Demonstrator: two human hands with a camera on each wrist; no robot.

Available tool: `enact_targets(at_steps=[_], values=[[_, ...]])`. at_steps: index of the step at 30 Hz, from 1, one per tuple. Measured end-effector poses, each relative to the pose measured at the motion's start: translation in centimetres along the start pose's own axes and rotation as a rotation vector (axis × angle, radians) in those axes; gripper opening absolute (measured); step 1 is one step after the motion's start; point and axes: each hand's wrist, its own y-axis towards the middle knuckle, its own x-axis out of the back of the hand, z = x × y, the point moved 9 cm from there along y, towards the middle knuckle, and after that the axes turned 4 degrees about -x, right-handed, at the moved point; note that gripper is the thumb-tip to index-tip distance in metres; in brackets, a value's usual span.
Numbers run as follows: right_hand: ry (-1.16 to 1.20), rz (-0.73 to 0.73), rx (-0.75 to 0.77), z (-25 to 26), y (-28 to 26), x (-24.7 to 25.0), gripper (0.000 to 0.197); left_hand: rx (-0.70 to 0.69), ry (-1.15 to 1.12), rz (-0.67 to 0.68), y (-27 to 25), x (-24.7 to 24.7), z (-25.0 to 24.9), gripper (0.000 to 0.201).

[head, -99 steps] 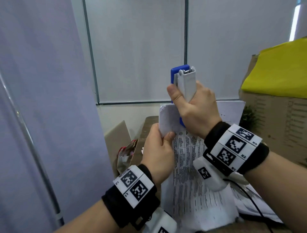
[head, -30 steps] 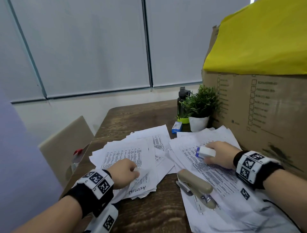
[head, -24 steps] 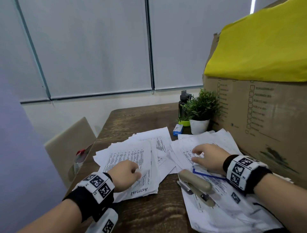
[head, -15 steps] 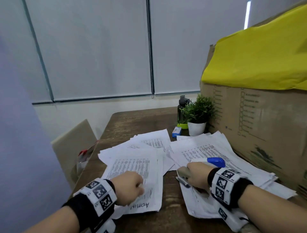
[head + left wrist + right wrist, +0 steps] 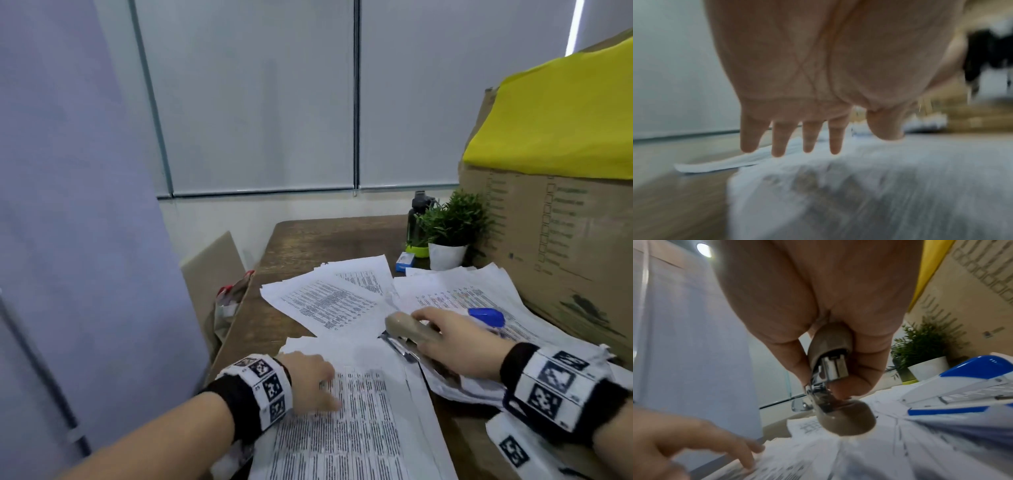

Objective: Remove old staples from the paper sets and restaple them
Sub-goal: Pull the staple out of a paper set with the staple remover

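Since half a second ago, the right hand (image 5: 448,346) is closing its fingers round the tan stapler (image 5: 406,327), lifting it just beside the blue stapler (image 5: 486,317), while the left hand (image 5: 308,380), fingers spread, is sliding a paper set (image 5: 359,411) nearer. Restapling looks next; many sets are probably waiting.

left hand (image 5: 818,65): fingers straight, spread; over blurred paper set (image 5: 859,186); wooden table (image 5: 674,203)
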Motion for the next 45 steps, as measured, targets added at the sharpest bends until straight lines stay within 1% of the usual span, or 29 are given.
enact_targets(at_steps=[3,5,6,8,11,13,16,19,22,24,27,30,33,35,36,37,39,40,41,42,43,45], values=[[-0.123,0.033,0.048,1.4,-1.4,-1.4,0.032,-0.035,0.061,0.151,-0.3,-2.9,0.3,0.085],[-0.152,0.061,0.051,2.0,-1.7,-2.6,0.036,-0.042,0.066,0.173,-1.0,-3.2,-0.2,0.084],[-0.170,0.079,0.047,2.3,-1.8,-3.3,0.038,-0.047,0.064,0.161,-1.2,-3.0,-0.5,0.078],[-0.182,0.116,0.054,2.9,-1.3,-5.0,0.041,-0.050,0.072,0.094,-1.8,-2.4,-0.3,0.065],[-0.169,0.160,0.075,3.7,-0.5,-7.5,0.044,0.051,0.090,-0.020,-2.3,-1.6,1.9,0.066],[-0.181,0.193,0.082,4.4,0.1,-9.2,0.049,0.083,0.083,-0.009,-2.5,-2.0,3.3,0.075],[-0.185,0.228,0.096,5.9,0.5,-10.8,0.053,0.057,0.040,0.062,-2.2,-3.3,4.1,0.094],[-0.209,0.194,0.107,7.4,1.0,-11.2,0.051,0.041,0.009,0.085,-2.0,-3.9,4.3,0.114],[-0.205,0.179,0.076,8.4,1.7,-11.6,0.042,0.027,-0.022,0.113,-1.9,-4.3,4.3,0.122],[-0.197,0.186,0.068,8.9,2.2,-12.1,0.035,0.032,-0.037,0.120,-1.7,-4.3,4.3,0.121],[-0.288,0.182,0.101,9.7,2.6,-12.9,0.021,0.028,-0.049,0.124,-1.6,-4.4,4.3,0.122],[-0.394,0.180,0.128,10.5,2.6,-13.6,0.020,0.030,-0.063,0.120,-1.7,-4.6,4.4,0.126],[-0.448,0.192,0.143,11.5,2.6,-14.2,0.021,0.016,-0.072,0.118,-2.0,-4.4,4.0,0.121],[-0.473,0.199,0.145,12.3,2.8,-14.4,0.009,0.032,-0.069,0.118,-2.1,-4.2,4.0,0.121],[-0.476,0.192,0.138,12.7,3.0,-14.5,0.007,0.038,-0.068,0.126,-2.1,-4.2,4.0,0.120],[-0.480,0.179,0.127,12.9,3.4,-14.4,0.009,0.036,-0.075,0.138,-2.1,-4.3,4.0,0.118],[-0.503,0.153,0.099,13.3,4.3,-14.0,0.024,0.034,-0.083,0.155,-2.1,-4.5,4.1,0.113],[-0.509,0.142,0.093,13.4,4.8,-13.7,0.027,0.031,-0.078,0.160,-2.2,-4.5,4.1,0.112],[-0.484,0.130,0.080,13.2,5.4,-13.3,0.023,0.023,-0.073,0.161,-2.3,-4.5,4.1,0.112],[-0.415,0.124,0.062,12.8,5.9,-12.7,0.015,0.011,-0.067,0.159,-2.3,-4.4,4.1,0.112],[-0.308,0.117,0.036,12.0,6.2,-12.1,0.013,-0.001,-0.058,0.158,-2.2,-4.4,4.1,0.111],[-0.135,0.081,-0.016,10.1,6.1,-10.3,0.021,0.005,-0.035,0.145,-1.9,-4.0,4.2,0.109]])
